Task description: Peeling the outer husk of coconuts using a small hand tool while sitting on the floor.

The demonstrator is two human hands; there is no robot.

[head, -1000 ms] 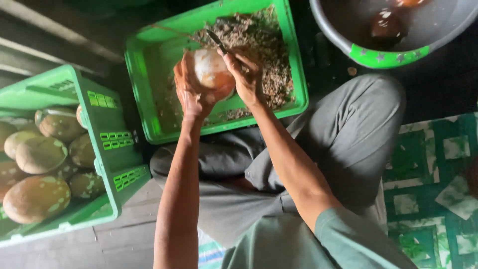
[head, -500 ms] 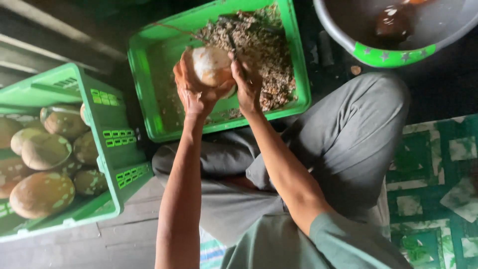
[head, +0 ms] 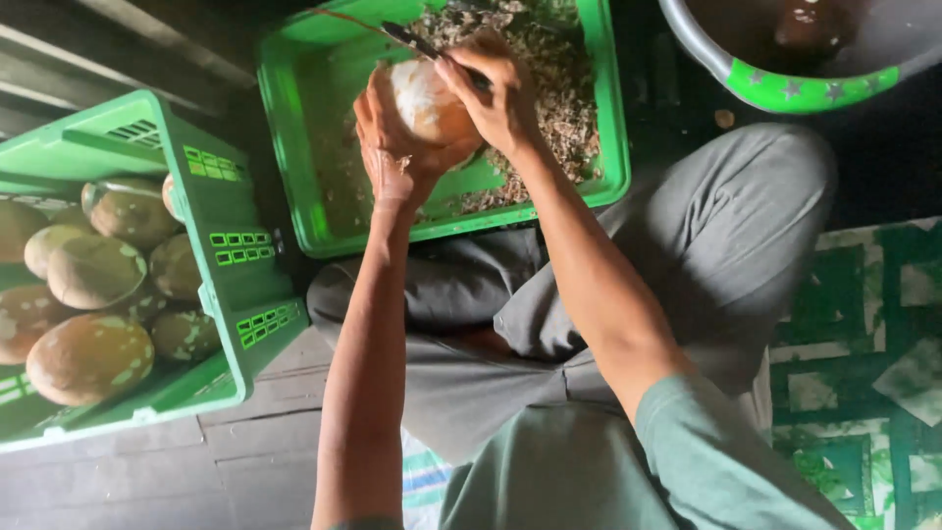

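The left hand cups a peeled coconut from below and from its left side, fingers wrapped up around the pale, rounded flesh, which still carries a brownish patch on its lower right. The coconut is held in the air above a green plastic crate that sits on the floor in front of the person's knees and is partly filled with brown shavings.

The right hand lies against the coconut's upper right side, fingers clenched around a knife. The dark blade sticks out past the top of the coconut toward the upper left, its long axis running roughly from the right hand across the crown of the fruit. So the coconut sits between the 2 hands: directly left of and just below the right hand's fingers, and resting in the left palm. Both hands touch it; the left carries its weight.

To the person's left stands a 2nd green crate holding several unpeeled brown coconuts with pale blotches. At the upper right is a grey basin with a green rim, with something brown and wet inside. The person sits with grey trousers bent at the knee, beside a green patterned mat.
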